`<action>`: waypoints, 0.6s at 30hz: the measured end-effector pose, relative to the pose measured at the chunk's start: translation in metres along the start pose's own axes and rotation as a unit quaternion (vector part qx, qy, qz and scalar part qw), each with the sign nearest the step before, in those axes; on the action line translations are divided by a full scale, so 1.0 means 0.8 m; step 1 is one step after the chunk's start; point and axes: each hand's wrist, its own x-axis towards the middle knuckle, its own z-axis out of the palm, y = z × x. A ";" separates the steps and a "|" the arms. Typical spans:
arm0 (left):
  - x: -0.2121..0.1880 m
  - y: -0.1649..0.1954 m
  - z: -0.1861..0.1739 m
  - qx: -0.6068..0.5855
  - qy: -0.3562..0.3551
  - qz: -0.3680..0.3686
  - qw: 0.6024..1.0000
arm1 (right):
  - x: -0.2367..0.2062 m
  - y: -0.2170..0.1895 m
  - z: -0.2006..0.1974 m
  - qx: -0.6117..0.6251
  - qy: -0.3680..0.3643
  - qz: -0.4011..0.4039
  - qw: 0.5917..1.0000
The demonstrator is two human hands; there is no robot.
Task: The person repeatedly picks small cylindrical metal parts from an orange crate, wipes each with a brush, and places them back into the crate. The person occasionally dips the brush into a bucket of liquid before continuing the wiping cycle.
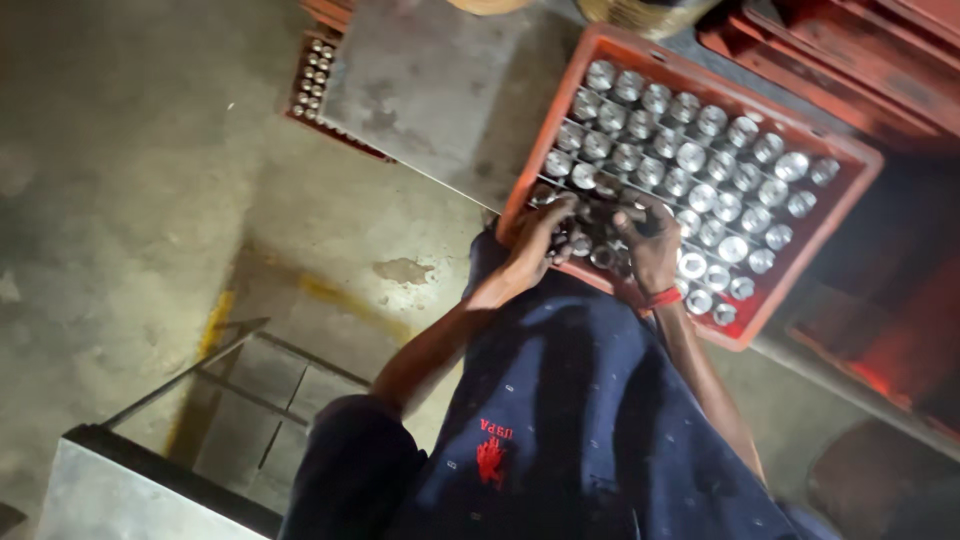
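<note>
Both hands rest in the near lower-left corner of the red plastic crate (850,190) at frame centre. The left hand (535,240) and right hand (652,250) each curl a closed grip on shiny round metal parts (600,245) between them, rows stretching toward the upper right.

Pretty dim spot: stained concrete floor (120,170) with worn yellow paint marks (215,320), a grey metal frame (200,380) near left, reddish glow far right.
</note>
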 end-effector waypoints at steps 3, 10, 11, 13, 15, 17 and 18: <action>-0.010 0.028 -0.027 -0.152 0.027 -0.020 0.988 | 0.029 -0.006 0.033 -0.081 -0.008 -0.059 0.995; -0.007 0.031 -0.071 -0.208 -0.097 0.065 0.971 | 0.097 -0.030 0.086 -0.355 -0.014 -0.211 0.911; -0.005 0.027 -0.072 -0.199 -0.107 0.074 0.971 | 0.104 -0.035 0.088 -0.353 -0.019 -0.186 0.917; 0.000 0.022 -0.070 -0.171 -0.096 0.101 0.975 | 0.112 -0.044 0.087 -0.350 -0.027 -0.133 0.927; 0.003 0.018 -0.064 -0.127 -0.066 0.109 0.984 | 0.108 -0.051 0.081 -0.286 -0.045 -0.133 0.948; 0.004 0.015 -0.055 -0.065 -0.018 0.099 0.993 | 0.094 -0.055 0.075 -0.225 -0.056 -0.137 0.963; 0.004 0.013 -0.050 -0.033 -0.021 0.116 0.992 | 0.081 -0.055 0.072 -0.198 -0.058 -0.141 0.968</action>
